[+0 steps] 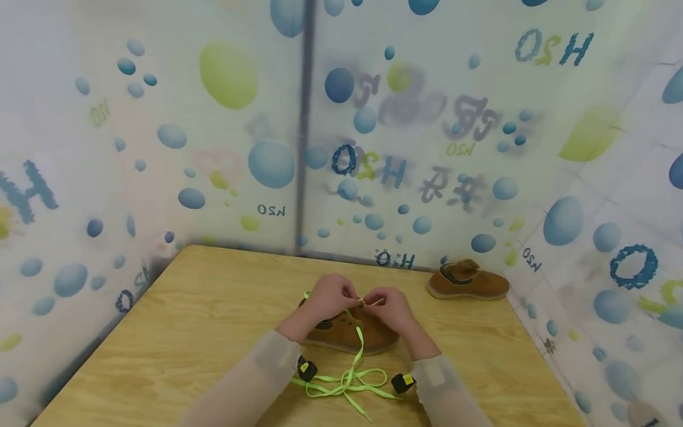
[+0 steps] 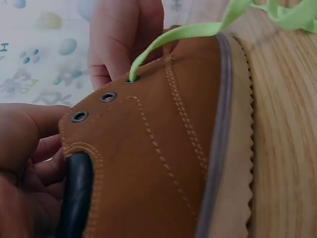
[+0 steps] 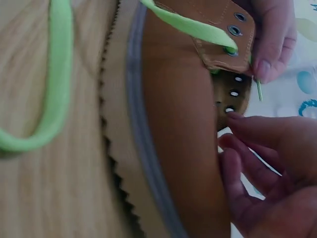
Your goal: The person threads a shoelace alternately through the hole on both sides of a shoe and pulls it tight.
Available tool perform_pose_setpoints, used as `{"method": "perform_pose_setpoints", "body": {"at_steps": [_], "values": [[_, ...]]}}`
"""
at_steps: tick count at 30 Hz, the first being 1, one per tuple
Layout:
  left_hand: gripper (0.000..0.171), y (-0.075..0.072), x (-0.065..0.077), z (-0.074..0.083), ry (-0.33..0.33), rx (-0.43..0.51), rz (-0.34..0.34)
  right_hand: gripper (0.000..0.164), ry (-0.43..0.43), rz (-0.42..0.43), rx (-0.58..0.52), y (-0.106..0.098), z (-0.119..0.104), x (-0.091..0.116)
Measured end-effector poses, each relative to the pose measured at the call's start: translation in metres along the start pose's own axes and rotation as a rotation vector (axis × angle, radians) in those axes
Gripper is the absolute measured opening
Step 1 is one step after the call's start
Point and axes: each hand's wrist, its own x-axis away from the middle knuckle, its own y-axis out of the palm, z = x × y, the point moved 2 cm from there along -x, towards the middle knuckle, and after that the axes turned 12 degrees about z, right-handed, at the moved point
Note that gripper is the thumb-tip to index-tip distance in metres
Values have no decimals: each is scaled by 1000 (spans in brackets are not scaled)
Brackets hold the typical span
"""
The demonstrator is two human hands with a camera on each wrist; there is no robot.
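A brown leather shoe [image 1: 373, 333] lies on the table beneath both hands. A bright green shoelace [image 2: 188, 33] passes through an eyelet on the near flap [image 3: 218, 47]. My left hand [image 1: 328, 299] pinches the lace by the eyelets; in the right wrist view the lace tip [image 3: 259, 90] sticks out below its thumb. My right hand [image 3: 282, 168] has its fingertips at the edge of the far eyelet flap [image 3: 240, 101] and seems to pinch it. In the left wrist view, the shoe partly hides the right hand's fingertips.
A second brown shoe [image 1: 469, 284] stands at the table's back right. Loose loops of green lace [image 1: 347, 385] lie on the wooden table [image 1: 176, 332] in front of the shoe. Patterned walls [image 1: 224, 148] border the table behind and at the sides.
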Motion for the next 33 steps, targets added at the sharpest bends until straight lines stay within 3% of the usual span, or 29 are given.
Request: {"method": "perform_pose_setpoints", "body": {"at_steps": [9, 20, 33], "values": [[15, 13, 4, -1, -42, -43, 0, 4, -67, 98, 15, 6, 5, 1], [23, 15, 9, -2, -121, -61, 71, 6, -71, 90, -53, 11, 8, 1], [24, 20, 8, -2, -91, -103, 108, 8, -79, 64, -27, 8, 10, -1]]}}
